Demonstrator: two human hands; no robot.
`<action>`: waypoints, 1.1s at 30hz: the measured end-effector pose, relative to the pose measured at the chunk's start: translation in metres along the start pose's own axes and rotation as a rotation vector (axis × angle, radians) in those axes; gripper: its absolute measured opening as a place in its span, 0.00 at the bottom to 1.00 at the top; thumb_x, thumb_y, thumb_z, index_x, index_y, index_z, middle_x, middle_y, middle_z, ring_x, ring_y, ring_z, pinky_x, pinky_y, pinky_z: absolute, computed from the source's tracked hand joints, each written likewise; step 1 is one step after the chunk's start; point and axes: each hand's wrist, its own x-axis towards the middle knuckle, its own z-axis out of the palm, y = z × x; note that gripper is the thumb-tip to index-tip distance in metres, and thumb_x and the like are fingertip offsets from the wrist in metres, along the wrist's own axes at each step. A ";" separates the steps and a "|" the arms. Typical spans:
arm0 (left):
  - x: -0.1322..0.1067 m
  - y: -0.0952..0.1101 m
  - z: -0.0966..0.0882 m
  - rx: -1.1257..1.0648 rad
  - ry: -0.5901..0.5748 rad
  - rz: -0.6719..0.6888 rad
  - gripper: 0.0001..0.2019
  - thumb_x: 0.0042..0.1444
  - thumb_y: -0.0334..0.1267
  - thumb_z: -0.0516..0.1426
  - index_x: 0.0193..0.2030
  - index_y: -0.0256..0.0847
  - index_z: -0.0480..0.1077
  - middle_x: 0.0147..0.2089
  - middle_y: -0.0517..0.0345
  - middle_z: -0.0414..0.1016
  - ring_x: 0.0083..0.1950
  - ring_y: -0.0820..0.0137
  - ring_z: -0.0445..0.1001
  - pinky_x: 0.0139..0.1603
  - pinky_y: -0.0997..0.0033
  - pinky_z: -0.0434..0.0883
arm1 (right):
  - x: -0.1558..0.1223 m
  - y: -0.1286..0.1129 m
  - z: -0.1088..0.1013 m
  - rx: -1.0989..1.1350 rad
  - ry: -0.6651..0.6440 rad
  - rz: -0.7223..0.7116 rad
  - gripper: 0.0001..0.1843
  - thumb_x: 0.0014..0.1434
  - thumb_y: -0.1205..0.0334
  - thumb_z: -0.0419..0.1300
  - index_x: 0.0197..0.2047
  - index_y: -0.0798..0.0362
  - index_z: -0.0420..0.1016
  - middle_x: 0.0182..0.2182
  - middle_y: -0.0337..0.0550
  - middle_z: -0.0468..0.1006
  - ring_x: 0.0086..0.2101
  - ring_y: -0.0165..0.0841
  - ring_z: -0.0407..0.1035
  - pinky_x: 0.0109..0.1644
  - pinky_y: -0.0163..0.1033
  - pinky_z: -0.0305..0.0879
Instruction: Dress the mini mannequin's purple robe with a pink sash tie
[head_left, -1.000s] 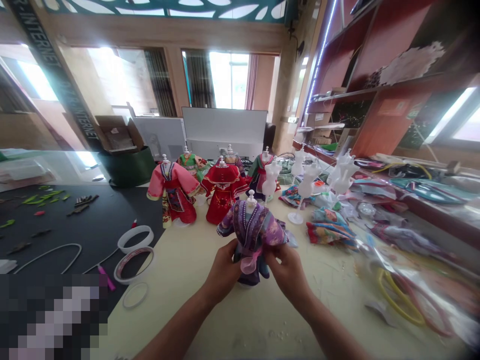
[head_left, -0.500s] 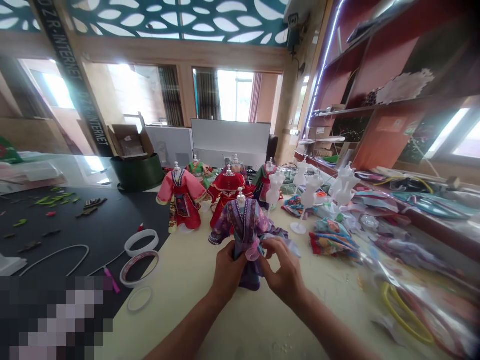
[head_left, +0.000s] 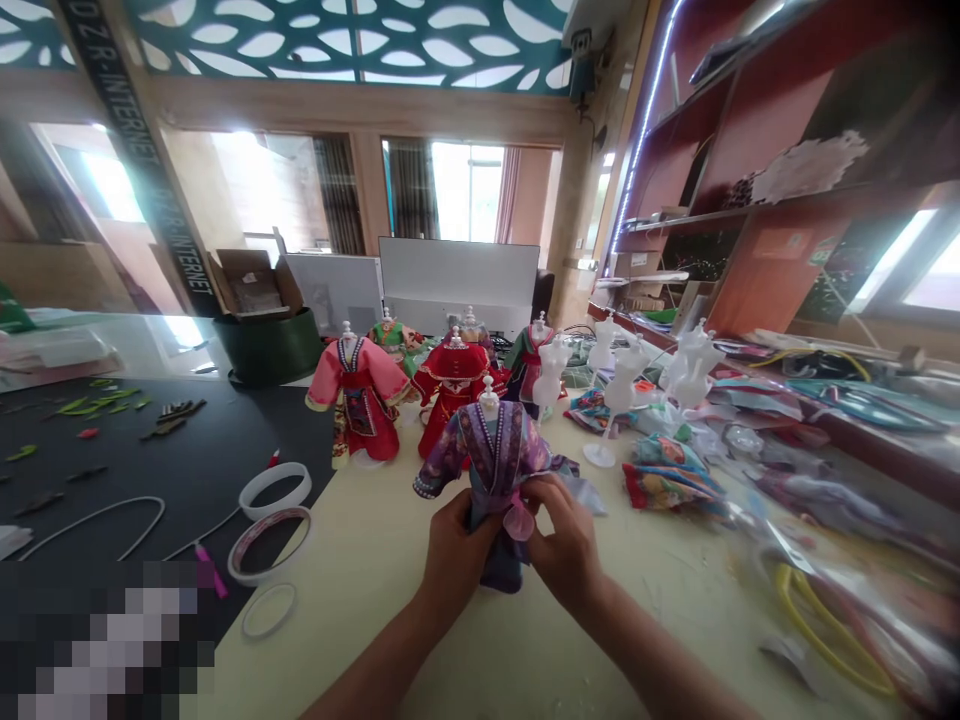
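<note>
A small purple patterned doll robe (head_left: 517, 440) with beaded trim is worn by a little white dress form (head_left: 488, 388), tilted slightly. My left hand (head_left: 454, 555) is closed around its waist from the left. At the right side of the waist my right hand (head_left: 564, 540) pinches the robe's cloth, its fingertips partly hidden. Between the two hands a sheer pink ribbon bow (head_left: 518, 520) lies at the front of the waist. Below it hangs the dark bluish skirt (head_left: 501, 572).
Behind stand dressed forms, among them a pink robe (head_left: 360, 370) and a red one (head_left: 454, 370). Bare white dress forms (head_left: 622, 385) and folded cloth (head_left: 671, 480) lie to the right. Tape rolls (head_left: 270, 545) sit left, near a green round container (head_left: 268, 350).
The dressed form tilts a little more to the right. The pink bow now hangs lower and looks more spread. Both hands keep their hold, and the view has shifted slightly.
</note>
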 end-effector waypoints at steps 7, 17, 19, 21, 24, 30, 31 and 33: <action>0.000 -0.003 0.000 0.030 -0.034 0.004 0.12 0.46 0.43 0.60 0.31 0.35 0.72 0.27 0.61 0.70 0.30 0.72 0.64 0.31 0.77 0.63 | 0.003 0.005 0.000 0.020 0.030 -0.011 0.01 0.56 0.68 0.55 0.33 0.54 0.66 0.27 0.42 0.66 0.27 0.31 0.62 0.29 0.36 0.60; -0.001 -0.002 0.000 0.020 -0.012 -0.003 0.11 0.45 0.42 0.61 0.30 0.35 0.72 0.24 0.63 0.67 0.28 0.73 0.63 0.28 0.78 0.62 | 0.010 -0.003 -0.006 0.024 0.030 0.060 0.07 0.51 0.72 0.54 0.33 0.52 0.67 0.28 0.41 0.68 0.28 0.31 0.64 0.31 0.36 0.62; -0.001 -0.003 0.000 0.015 0.004 -0.001 0.11 0.45 0.42 0.61 0.30 0.35 0.72 0.24 0.63 0.67 0.28 0.73 0.63 0.28 0.78 0.62 | 0.014 -0.006 -0.012 0.049 0.001 0.065 0.09 0.51 0.72 0.52 0.35 0.53 0.68 0.30 0.42 0.70 0.30 0.32 0.66 0.33 0.37 0.64; -0.001 -0.004 0.000 0.013 0.011 0.009 0.11 0.46 0.41 0.61 0.32 0.35 0.73 0.26 0.63 0.69 0.29 0.73 0.64 0.29 0.77 0.63 | 0.019 -0.011 -0.019 0.090 -0.002 0.082 0.09 0.53 0.72 0.50 0.35 0.53 0.69 0.32 0.43 0.71 0.32 0.32 0.67 0.35 0.37 0.64; -0.001 -0.006 0.001 0.033 0.020 0.036 0.10 0.46 0.40 0.60 0.32 0.35 0.72 0.25 0.62 0.69 0.28 0.73 0.64 0.29 0.78 0.63 | 0.026 -0.020 -0.027 0.091 -0.063 0.141 0.08 0.56 0.68 0.51 0.32 0.53 0.70 0.30 0.42 0.72 0.31 0.32 0.68 0.35 0.37 0.64; -0.002 -0.006 0.001 0.005 0.031 0.062 0.10 0.46 0.41 0.61 0.30 0.34 0.71 0.23 0.63 0.67 0.25 0.75 0.62 0.27 0.78 0.61 | 0.028 -0.025 -0.027 -0.064 -0.235 0.251 0.05 0.53 0.66 0.56 0.29 0.54 0.72 0.25 0.41 0.72 0.27 0.31 0.66 0.31 0.36 0.62; -0.002 -0.006 0.001 -0.002 0.028 0.063 0.10 0.46 0.41 0.61 0.30 0.34 0.71 0.22 0.64 0.66 0.25 0.75 0.62 0.26 0.78 0.61 | 0.028 -0.024 -0.026 -0.062 -0.247 0.271 0.05 0.52 0.66 0.56 0.28 0.54 0.72 0.24 0.40 0.72 0.26 0.31 0.66 0.30 0.36 0.62; -0.003 -0.006 0.000 -0.015 0.017 0.061 0.10 0.46 0.41 0.60 0.29 0.34 0.71 0.21 0.64 0.65 0.24 0.76 0.61 0.25 0.78 0.60 | 0.027 -0.021 -0.023 -0.026 -0.271 0.328 0.05 0.51 0.66 0.56 0.27 0.54 0.73 0.22 0.39 0.72 0.24 0.30 0.65 0.28 0.35 0.61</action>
